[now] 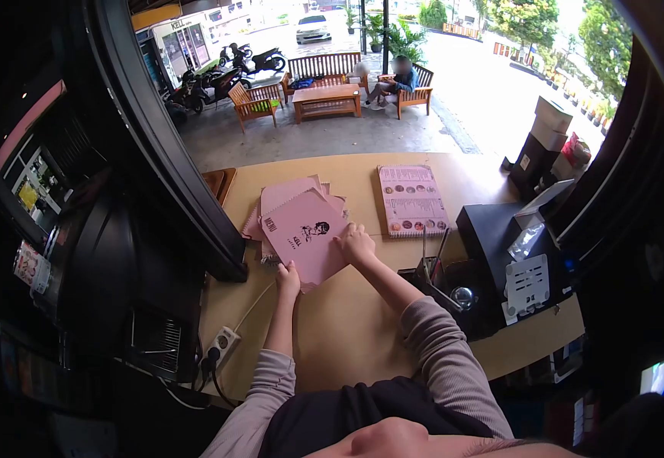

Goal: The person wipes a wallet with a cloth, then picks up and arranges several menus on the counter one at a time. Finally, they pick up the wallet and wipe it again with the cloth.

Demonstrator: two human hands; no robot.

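Observation:
A pink spiral-bound menu with a dark drawing and lettering on its cover is held tilted between my two hands. My left hand grips its lower left edge, fingers closed with the thumb on the cover. At the right edge, my right hand has its fingers curled over the menu. Beneath and behind it lies an uneven pile of similar pink menus, partly covered by the held one. To the right, a pink menu stack with printed text and round food pictures lies flat on the wooden counter.
A black machine with a white perforated stand occupies the counter's right side. A power strip with a plug and cables lies at the left edge. A dark window post rises at left. Beyond, a person sits by a wooden table.

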